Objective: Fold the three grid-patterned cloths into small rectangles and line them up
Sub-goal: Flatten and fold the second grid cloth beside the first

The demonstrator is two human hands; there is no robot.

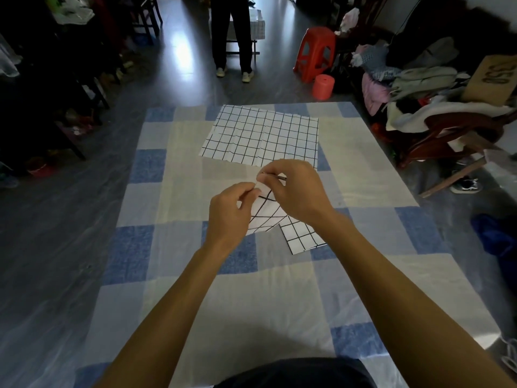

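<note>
A white cloth with a black grid (265, 211) hangs lifted between both hands over the middle of the blue-and-cream checked sheet (179, 292). My left hand (230, 212) pinches its upper edge from the left. My right hand (293, 189) pinches the same edge from the right, close to the left. Under my right wrist lies a small folded grid cloth (302, 238), flat on the sheet. A larger grid cloth (263, 135) lies spread open at the far end of the sheet.
The checked sheet lies on a dark floor. A person stands beyond its far edge (232, 37). A red stool (316, 51) and a red cylinder (323, 86) stand at the back right. A chair heaped with clothes (419, 88) is on the right.
</note>
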